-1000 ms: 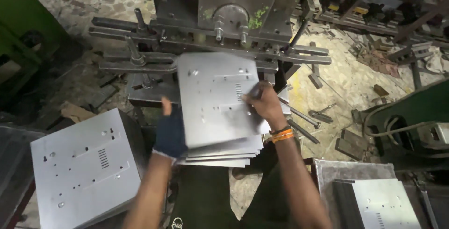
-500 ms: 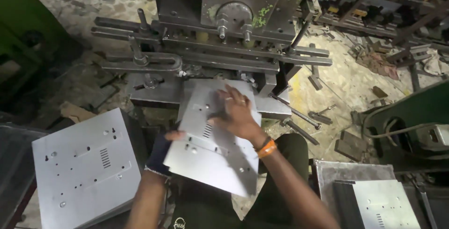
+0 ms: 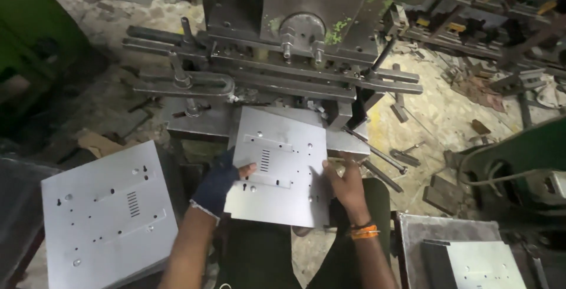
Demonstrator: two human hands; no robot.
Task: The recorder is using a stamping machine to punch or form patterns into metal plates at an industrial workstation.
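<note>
Sheet metal panel (image 3: 282, 168) held flat at frame centre, far edge resting on the press bed (image 3: 348, 143), near edge overhanging toward the person. Left hand (image 3: 219, 181), in a dark fingerless glove, grips the panel's 9 o'clock edge, thumb on top. Right hand (image 3: 346, 184), bare, orange band at the wrist, clasps the 3 o'clock edge.

Open room: bare floor strip at 3 o'clock between press and green machine frame (image 3: 519, 153), littered with loose metal bars (image 3: 383, 168). At 12 o'clock the press head (image 3: 300, 29) and horizontal rails close off the panel's far edge. At 8 o'clock, a stack of like panels (image 3: 109, 209), well apart from the held one. At 4 o'clock, another panel in a tray (image 3: 483, 265).

Panel: pale grey, rectangular, small punched holes, one slotted vent group, two long shallow slots.

Versus half a second ago: panel was tilted with the right hand spread flat on its top face; now it lies squarer to the press, right hand shifted to the side edge.
</note>
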